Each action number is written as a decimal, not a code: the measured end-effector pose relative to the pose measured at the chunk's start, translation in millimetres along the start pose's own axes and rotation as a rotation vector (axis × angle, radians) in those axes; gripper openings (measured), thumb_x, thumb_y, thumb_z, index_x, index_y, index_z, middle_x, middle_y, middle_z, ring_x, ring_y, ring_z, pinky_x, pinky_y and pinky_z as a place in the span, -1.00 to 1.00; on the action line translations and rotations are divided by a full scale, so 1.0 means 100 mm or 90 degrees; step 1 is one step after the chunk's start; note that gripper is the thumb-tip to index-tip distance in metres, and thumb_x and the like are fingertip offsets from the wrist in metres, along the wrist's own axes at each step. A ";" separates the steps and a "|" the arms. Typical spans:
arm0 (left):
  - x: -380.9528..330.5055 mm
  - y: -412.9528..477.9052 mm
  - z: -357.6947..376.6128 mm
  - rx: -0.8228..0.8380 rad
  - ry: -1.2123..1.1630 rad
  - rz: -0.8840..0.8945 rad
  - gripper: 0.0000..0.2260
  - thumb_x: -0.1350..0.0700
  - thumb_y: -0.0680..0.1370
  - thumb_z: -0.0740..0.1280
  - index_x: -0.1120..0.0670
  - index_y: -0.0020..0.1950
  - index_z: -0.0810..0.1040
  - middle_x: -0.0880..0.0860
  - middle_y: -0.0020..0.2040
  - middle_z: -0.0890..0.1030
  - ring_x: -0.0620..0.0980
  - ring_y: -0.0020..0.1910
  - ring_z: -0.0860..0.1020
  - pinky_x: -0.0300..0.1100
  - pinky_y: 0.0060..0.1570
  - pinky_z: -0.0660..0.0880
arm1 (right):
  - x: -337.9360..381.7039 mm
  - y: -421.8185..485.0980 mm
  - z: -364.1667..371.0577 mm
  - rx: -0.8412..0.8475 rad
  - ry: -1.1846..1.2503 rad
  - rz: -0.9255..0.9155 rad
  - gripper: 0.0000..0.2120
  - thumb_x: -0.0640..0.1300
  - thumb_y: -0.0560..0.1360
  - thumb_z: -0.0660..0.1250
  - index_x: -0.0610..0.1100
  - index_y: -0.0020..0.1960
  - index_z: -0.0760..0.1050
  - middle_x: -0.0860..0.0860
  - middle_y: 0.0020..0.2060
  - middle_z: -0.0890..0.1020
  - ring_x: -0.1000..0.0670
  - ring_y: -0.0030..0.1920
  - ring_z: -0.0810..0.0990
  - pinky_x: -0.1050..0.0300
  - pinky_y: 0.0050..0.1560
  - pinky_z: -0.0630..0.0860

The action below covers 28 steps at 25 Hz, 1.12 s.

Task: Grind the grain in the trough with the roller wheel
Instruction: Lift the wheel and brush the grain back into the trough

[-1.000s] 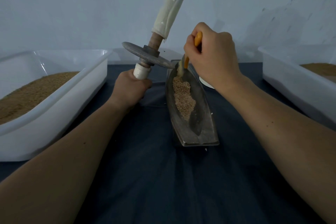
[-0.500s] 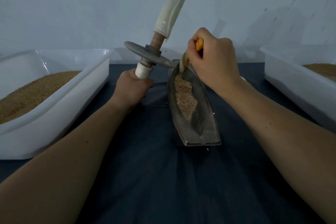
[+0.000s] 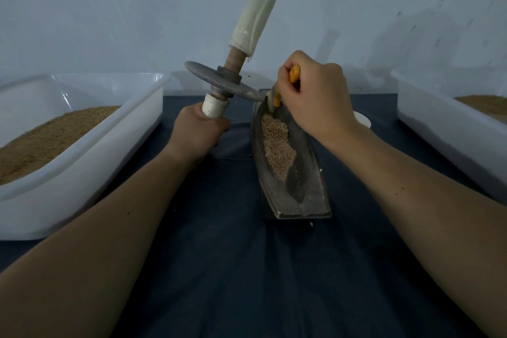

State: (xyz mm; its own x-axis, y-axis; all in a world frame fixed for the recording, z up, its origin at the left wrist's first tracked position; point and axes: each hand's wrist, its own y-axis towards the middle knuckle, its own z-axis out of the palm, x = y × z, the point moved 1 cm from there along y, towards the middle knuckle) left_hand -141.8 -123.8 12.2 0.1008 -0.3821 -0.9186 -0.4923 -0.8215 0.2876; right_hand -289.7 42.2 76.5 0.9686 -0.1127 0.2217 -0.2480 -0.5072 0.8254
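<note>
A boat-shaped metal trough (image 3: 310, 184) lies lengthwise on the dark cloth, with a strip of brown grain (image 3: 277, 143) in its far half. My left hand (image 3: 197, 132) grips the lower white-wrapped handle of the roller wheel (image 3: 222, 81), held up in the air left of the trough, its axle tilted and its upper handle wrapped in pale cloth. My right hand (image 3: 315, 96) pinches a small orange-handled brush (image 3: 293, 77) whose pale bristles touch the trough's far end.
A white tub (image 3: 90, 151) holding brown grain stands at the left, and another white tub (image 3: 444, 129) with grain stands at the right. A small white round object (image 3: 363, 119) peeks out behind my right wrist. A pale wall closes off the back.
My right hand with the brush has shifted slightly at the trough's far end. The roller wheel stays raised in my left hand, barely moved.
</note>
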 end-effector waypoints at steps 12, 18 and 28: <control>0.00 0.00 0.00 0.008 -0.017 -0.010 -0.88 0.17 0.34 0.43 0.10 -0.22 0.50 0.06 -0.42 0.50 0.01 -0.45 0.46 -0.10 -0.42 0.42 | 0.17 0.07 -0.04 -0.014 0.010 0.005 -0.76 -0.02 0.62 0.24 -0.14 -0.13 0.52 0.03 -0.44 0.49 0.03 -0.42 0.52 -0.07 -0.31 0.59; 0.00 0.00 0.00 0.015 -0.008 -0.006 -0.88 0.15 0.34 0.43 0.09 -0.21 0.51 0.07 -0.41 0.52 0.01 -0.44 0.47 -0.09 -0.41 0.43 | 0.19 0.04 -0.02 0.003 0.019 0.000 -0.77 -0.02 0.61 0.25 -0.10 -0.16 0.50 0.06 -0.45 0.47 0.06 -0.43 0.51 -0.01 -0.31 0.59; -0.02 -0.01 -0.01 0.017 -0.007 -0.005 -0.88 0.16 0.34 0.43 0.10 -0.19 0.52 0.07 -0.40 0.53 0.02 -0.43 0.48 -0.08 -0.40 0.45 | 0.28 0.10 -0.08 -0.005 0.053 0.021 -0.71 -0.02 0.56 0.18 -0.18 -0.24 0.43 0.00 -0.49 0.41 0.00 -0.48 0.42 0.02 -0.40 0.47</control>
State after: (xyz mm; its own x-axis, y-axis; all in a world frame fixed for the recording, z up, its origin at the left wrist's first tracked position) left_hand -140.9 -122.7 13.6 0.0962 -0.3708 -0.9237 -0.5146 -0.8129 0.2727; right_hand -264.9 40.5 95.3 0.9549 -0.0572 0.2912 -0.2801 -0.4982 0.8206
